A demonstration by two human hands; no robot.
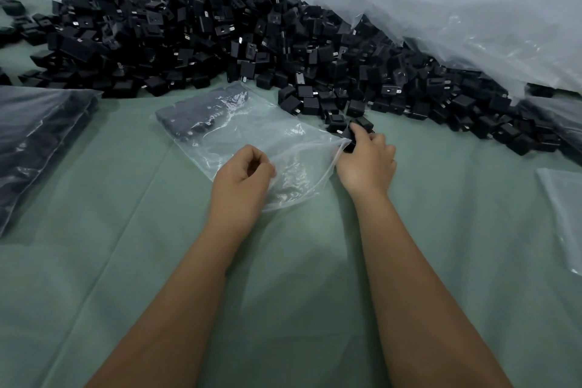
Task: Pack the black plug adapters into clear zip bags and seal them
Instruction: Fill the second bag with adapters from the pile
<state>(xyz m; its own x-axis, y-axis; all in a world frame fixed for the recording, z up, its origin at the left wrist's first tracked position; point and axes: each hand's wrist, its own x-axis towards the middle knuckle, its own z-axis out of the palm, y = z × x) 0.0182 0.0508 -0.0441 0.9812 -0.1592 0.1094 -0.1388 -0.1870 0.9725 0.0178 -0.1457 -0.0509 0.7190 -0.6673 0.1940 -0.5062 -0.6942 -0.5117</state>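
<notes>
Green cloth-covered table (pixel 441 261) under adapter heap (pixel 220 31), open zip bag (pixel 252 135), filled bags (pixel 34 135).

A clear zip bag (pixel 252 135) lies flat on the green cloth in the middle, its mouth open at the near right edge and a row of black adapters (pixel 201 113) already packed at its far left end. A great heap of loose black plug adapters (pixel 220 31) stretches along the far side from left to right, thinning toward the right, each a small square block with metal prongs. At the bag's mouth one adapter (pixel 349 138) sits at the heap's near edge, partly hidden.
</notes>
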